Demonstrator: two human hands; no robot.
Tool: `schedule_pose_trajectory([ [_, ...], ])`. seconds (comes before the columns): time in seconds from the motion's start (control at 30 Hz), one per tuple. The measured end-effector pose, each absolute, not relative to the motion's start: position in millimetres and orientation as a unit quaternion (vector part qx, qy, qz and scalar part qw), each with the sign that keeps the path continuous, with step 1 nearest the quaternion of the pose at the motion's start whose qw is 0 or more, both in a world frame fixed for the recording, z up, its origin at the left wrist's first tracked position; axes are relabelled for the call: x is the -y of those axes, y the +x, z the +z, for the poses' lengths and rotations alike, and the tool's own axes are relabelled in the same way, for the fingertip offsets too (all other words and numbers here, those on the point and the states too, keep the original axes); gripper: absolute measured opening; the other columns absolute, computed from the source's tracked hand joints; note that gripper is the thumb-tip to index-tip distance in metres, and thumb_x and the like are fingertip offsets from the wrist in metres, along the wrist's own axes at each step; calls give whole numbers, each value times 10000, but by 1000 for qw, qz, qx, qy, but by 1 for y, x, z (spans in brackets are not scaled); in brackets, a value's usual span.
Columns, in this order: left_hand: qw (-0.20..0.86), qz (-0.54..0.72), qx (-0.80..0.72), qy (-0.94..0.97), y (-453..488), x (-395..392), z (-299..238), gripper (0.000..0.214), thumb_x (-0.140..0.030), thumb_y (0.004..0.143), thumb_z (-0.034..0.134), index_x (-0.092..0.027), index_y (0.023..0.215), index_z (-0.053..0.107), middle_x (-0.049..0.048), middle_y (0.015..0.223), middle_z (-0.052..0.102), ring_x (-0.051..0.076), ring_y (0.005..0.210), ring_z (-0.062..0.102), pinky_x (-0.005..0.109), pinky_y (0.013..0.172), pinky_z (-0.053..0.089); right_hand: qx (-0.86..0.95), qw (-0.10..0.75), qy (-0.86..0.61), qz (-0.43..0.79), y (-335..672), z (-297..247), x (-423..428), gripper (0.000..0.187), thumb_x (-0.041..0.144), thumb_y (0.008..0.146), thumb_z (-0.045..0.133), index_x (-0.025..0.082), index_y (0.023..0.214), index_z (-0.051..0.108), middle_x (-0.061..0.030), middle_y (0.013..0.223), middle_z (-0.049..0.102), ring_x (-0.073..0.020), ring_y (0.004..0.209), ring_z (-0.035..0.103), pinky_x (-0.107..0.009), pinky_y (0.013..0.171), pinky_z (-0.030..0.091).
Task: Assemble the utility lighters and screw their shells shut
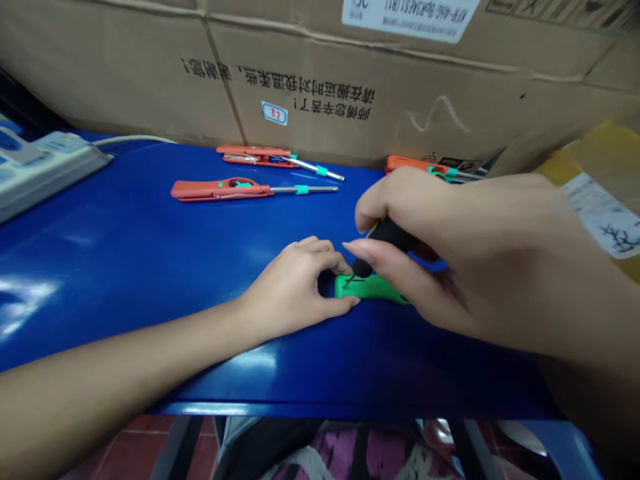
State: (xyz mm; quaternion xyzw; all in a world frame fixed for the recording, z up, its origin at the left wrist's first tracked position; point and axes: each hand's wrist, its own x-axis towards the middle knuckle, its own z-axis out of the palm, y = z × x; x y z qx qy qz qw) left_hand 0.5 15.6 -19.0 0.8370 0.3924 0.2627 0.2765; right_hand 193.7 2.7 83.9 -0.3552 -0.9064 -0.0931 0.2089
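My right hand (480, 260) is closed around the black handle of a screwdriver (395, 235), thumb and forefinger pinching it. Its thin shaft slants down to the left, the tip at a green lighter body (371, 287) lying flat on the blue table. Thumb and fingers of my left hand (295, 277) grip the left end of that lighter body from both sides. The right end of the lighter body is partly hidden behind my right hand.
Two orange long-nosed lighters, one whole-looking (220, 191) and one with its casing parted (257, 157), lie behind my hands. Another orange lighter (415, 163) is at the back right. A large cardboard box (300, 80) walls the table's back; a white power strip (45, 167) sits left.
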Motion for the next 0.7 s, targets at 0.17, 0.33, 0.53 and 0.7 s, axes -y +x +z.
schedule_pose_trajectory([
  [0.17, 271, 261, -368, 850, 0, -16, -15, 198, -321, 778, 780, -186, 893, 694, 23, 911, 705, 212, 880, 654, 405, 912, 504, 872, 261, -397, -115, 201, 93, 6, 298, 419, 1010, 454, 252, 876, 662, 17, 644, 583, -125, 539, 456, -306, 527, 173],
  [0.33, 261, 244, -361, 862, 0, -16, -14, 217, -308, 785, 772, -192, 952, 698, 16, 929, 686, 206, 905, 639, 402, 924, 483, 714, 527, -461, -19, 224, 102, 14, 202, 252, 926, 601, 224, 733, 652, 14, 654, 590, -116, 596, 489, -325, 616, 346],
  [0.53, 185, 185, -354, 898, 7, -10, -12, 480, -492, 860, 729, -233, 1258, 652, 59, 1098, 646, 247, 1014, 622, 474, 1004, 459, 448, 618, -433, 480, 264, 56, -15, 148, 281, 809, 657, 194, 690, 645, 67, 437, 419, -65, 332, 283, -238, 364, 224],
  [0.7, 206, 168, -328, 907, 16, -12, -3, 272, -362, 951, 633, -195, 1159, 683, 52, 991, 620, 193, 891, 621, 328, 794, 521, 328, 587, -400, 623, 268, 24, -29, 185, 304, 791, 605, 212, 644, 539, 97, 395, 304, -73, 329, 221, -230, 372, 276],
])
